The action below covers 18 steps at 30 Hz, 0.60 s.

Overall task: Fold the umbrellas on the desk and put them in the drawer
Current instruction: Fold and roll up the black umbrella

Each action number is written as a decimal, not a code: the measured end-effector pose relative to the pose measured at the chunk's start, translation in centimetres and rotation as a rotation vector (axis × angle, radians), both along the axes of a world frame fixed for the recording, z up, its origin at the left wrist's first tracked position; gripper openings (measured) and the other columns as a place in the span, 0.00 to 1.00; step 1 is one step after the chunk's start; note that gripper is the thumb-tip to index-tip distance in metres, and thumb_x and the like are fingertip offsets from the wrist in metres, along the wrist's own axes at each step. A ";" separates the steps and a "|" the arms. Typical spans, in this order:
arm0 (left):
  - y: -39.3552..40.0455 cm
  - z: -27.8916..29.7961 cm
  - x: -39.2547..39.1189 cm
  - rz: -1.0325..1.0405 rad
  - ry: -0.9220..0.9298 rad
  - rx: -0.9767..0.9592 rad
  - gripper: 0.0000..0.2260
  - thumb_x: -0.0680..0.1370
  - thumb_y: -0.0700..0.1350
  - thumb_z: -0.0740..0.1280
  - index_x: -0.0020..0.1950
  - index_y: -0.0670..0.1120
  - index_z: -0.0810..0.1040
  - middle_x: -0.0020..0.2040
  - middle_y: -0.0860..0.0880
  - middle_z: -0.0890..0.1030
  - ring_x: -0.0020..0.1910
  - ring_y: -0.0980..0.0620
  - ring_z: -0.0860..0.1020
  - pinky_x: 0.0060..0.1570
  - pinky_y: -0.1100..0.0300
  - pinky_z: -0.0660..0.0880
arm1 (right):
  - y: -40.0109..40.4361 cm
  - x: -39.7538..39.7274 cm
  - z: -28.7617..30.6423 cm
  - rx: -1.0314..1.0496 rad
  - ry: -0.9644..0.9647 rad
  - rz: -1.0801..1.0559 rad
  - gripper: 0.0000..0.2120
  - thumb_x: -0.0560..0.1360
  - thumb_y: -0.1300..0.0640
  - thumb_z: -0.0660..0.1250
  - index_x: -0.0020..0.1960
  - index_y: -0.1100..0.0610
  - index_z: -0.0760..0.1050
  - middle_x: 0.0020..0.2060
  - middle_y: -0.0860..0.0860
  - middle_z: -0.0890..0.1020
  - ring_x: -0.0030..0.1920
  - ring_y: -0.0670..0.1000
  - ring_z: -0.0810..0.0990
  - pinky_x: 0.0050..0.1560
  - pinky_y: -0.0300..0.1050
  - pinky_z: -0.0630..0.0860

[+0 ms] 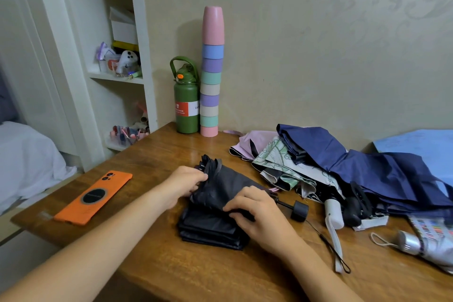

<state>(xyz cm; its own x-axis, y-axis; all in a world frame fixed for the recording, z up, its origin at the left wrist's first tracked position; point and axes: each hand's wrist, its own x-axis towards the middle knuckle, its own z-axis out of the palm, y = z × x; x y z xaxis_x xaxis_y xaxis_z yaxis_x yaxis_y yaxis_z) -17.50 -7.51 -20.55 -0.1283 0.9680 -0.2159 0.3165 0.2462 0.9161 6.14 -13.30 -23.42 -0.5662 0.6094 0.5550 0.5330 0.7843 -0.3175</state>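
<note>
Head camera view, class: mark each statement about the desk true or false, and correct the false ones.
1. Both hands are on the black umbrella. True: left hand, right hand.
2. The orange phone lies right of the black umbrella. False: it lies to its left.
3. The green bottle stands beside the stack of cups. True.
4. The navy umbrella is already neatly folded. False: its cloth lies loose, spread over the other umbrellas.
5. The stack's top cup is blue. False: it is pink.
</note>
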 end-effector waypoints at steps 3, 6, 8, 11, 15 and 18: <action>0.4 0.8 -0.1 0.015 0.127 -0.031 0.08 0.80 0.45 0.71 0.58 0.48 0.83 0.52 0.49 0.82 0.50 0.50 0.78 0.48 0.57 0.72 | 0.3 0.2 0.0 0.009 0.000 -0.091 0.15 0.75 0.54 0.72 0.59 0.43 0.76 0.50 0.37 0.72 0.53 0.42 0.73 0.56 0.48 0.74; 0.6 1.1 0.3 0.001 0.125 -0.003 0.04 0.81 0.48 0.67 0.51 0.49 0.80 0.41 0.51 0.77 0.36 0.54 0.73 0.36 0.59 0.68 | 0.5 0.6 0.1 0.004 -0.013 -0.164 0.13 0.73 0.55 0.71 0.55 0.42 0.76 0.48 0.38 0.73 0.52 0.43 0.74 0.54 0.51 0.74; 0.2 1.1 0.5 -0.019 0.050 -0.024 0.10 0.81 0.55 0.66 0.49 0.49 0.78 0.41 0.52 0.78 0.34 0.53 0.75 0.36 0.59 0.71 | 0.6 0.7 0.0 -0.015 -0.080 -0.094 0.10 0.75 0.55 0.69 0.53 0.42 0.79 0.48 0.38 0.76 0.51 0.43 0.75 0.53 0.51 0.74; 0.3 0.5 0.5 0.013 0.057 -0.037 0.20 0.80 0.61 0.68 0.56 0.45 0.82 0.52 0.46 0.85 0.52 0.44 0.82 0.54 0.51 0.79 | 0.4 0.7 -0.1 -0.065 -0.141 0.004 0.10 0.76 0.56 0.68 0.53 0.43 0.82 0.48 0.38 0.78 0.51 0.41 0.75 0.56 0.48 0.73; 0.5 0.0 0.5 0.010 0.043 -0.053 0.16 0.80 0.54 0.71 0.61 0.44 0.81 0.46 0.47 0.83 0.40 0.50 0.79 0.36 0.60 0.74 | 0.3 0.9 0.2 -0.134 -0.134 0.047 0.10 0.76 0.58 0.70 0.52 0.46 0.85 0.49 0.39 0.80 0.52 0.41 0.76 0.60 0.43 0.71; 0.5 -0.2 0.4 0.003 0.063 -0.058 0.08 0.81 0.45 0.70 0.57 0.42 0.82 0.34 0.50 0.75 0.29 0.53 0.69 0.28 0.64 0.67 | 0.3 1.0 0.3 -0.202 -0.131 0.088 0.07 0.76 0.56 0.72 0.52 0.47 0.84 0.48 0.40 0.81 0.52 0.42 0.78 0.56 0.46 0.75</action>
